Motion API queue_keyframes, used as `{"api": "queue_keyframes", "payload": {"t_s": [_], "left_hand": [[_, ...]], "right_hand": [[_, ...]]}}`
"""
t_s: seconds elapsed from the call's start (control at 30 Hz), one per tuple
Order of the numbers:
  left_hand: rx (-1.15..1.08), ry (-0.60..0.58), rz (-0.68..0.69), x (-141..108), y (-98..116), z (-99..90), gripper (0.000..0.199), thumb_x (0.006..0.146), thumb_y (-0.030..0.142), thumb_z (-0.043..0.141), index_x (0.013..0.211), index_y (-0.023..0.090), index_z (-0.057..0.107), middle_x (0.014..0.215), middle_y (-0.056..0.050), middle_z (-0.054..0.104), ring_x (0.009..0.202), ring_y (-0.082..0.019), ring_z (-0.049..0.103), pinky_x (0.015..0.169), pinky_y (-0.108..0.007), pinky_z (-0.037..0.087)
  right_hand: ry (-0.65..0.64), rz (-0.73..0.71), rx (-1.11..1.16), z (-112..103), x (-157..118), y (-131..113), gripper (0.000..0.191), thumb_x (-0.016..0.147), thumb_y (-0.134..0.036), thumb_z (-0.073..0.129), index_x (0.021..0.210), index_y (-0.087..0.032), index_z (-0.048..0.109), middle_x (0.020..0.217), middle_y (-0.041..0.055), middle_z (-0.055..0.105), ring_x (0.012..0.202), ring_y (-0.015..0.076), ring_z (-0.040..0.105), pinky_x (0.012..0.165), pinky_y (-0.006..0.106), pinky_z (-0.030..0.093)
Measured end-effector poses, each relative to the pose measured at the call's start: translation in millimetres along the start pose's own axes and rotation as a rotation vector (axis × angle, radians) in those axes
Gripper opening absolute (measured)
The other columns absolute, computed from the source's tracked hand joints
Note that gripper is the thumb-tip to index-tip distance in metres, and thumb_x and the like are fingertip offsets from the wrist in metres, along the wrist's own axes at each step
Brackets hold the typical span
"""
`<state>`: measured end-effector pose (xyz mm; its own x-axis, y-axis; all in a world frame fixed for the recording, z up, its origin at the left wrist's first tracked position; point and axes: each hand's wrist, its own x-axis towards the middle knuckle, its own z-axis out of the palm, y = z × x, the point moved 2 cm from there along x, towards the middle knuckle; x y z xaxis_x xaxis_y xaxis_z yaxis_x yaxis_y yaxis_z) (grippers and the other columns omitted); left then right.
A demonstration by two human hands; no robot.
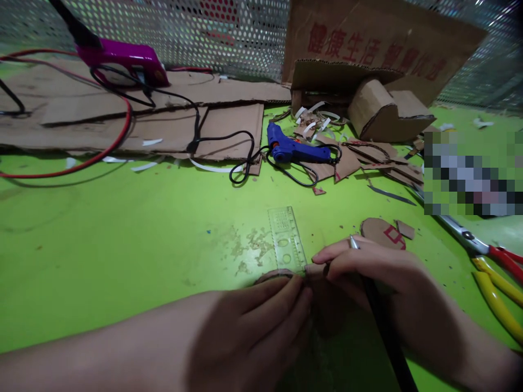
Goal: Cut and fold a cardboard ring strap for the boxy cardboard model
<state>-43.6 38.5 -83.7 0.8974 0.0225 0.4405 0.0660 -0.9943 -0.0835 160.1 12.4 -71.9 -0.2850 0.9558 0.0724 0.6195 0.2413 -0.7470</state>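
Observation:
My left hand has its fingers pressed together on the near end of a clear ruler and the edge of a curved cardboard piece. The ruler lies on the green table, pointing away from me. Just right of it, my right hand is closed around a dark pen, with its thumb and finger at a small cardboard strip. Shadow hides much of the cardboard under both hands. Beyond the right hand lies a rounded cardboard piece with a red mark.
A blue glue gun with black cord rests among cardboard scraps. Cardboard sheets, a magenta device and a cut cardboard block stand behind. Scissors and yellow-handled pliers lie at the right.

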Motion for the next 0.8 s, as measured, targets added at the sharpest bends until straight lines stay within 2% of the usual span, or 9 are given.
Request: {"api": "queue_keyframes", "payload": {"t_s": [0.13,0.33,0.43,0.6,0.8], "left_hand": [[-0.003,-0.023,0.013,2.4,-0.1,-2.4,0.037,0.085,0.012,0.037,0.113,0.009,0.061,0.116,-0.008,0.066,0.121,-0.018,0.049,0.105,-0.024,0.043],[-0.047,-0.055,0.044,2.1,-1.3,-3.4,0.033,0.085,0.024,0.048,0.111,0.01,0.065,0.117,-0.01,0.066,0.121,-0.02,0.051,0.1,-0.026,0.048],[-0.076,-0.055,0.032,1.5,-2.4,-3.5,0.032,0.086,0.026,0.05,0.11,0.013,0.065,0.116,-0.009,0.067,0.122,-0.02,0.052,0.099,-0.027,0.05],[-0.115,-0.075,0.012,1.2,-1.0,-2.5,0.037,0.084,0.028,0.053,0.115,0.01,0.063,0.118,-0.012,0.066,0.124,-0.023,0.05,0.103,-0.03,0.047],[-0.132,-0.086,0.007,1.8,-0.9,-1.6,0.037,0.084,0.031,0.053,0.114,0.011,0.063,0.119,-0.012,0.066,0.125,-0.024,0.048,0.1,-0.033,0.05]], "right_hand": [[-0.001,-0.003,0.026,-0.4,-1.8,-2.0,0.027,0.083,-0.005,0.047,0.066,-0.021,0.06,0.076,0.002,0.065,0.07,0.0156,0.06,0.052,0.026,0.044],[-0.006,-0.017,-0.012,-0.8,-1.4,-0.6,0.022,0.085,-0.009,0.05,0.071,-0.021,0.062,0.087,0.004,0.067,0.074,0.0171,0.062,0.058,0.029,0.047],[0.001,-0.025,-0.024,-1.6,-1.2,-1.1,0.023,0.084,-0.007,0.05,0.067,-0.019,0.06,0.09,0.005,0.068,0.073,0.0172,0.062,0.058,0.03,0.047],[-0.01,-0.016,-0.019,-1.8,-0.2,-3.7,0.026,0.081,-0.003,0.049,0.062,-0.019,0.058,0.092,0.0047,0.068,0.075,0.0171,0.062,0.061,0.03,0.048],[0.005,-0.001,0.025,-0.8,1.5,-4.5,0.027,0.079,-0.002,0.048,0.06,-0.019,0.057,0.083,0.004,0.067,0.074,0.0174,0.062,0.06,0.029,0.049]]}}
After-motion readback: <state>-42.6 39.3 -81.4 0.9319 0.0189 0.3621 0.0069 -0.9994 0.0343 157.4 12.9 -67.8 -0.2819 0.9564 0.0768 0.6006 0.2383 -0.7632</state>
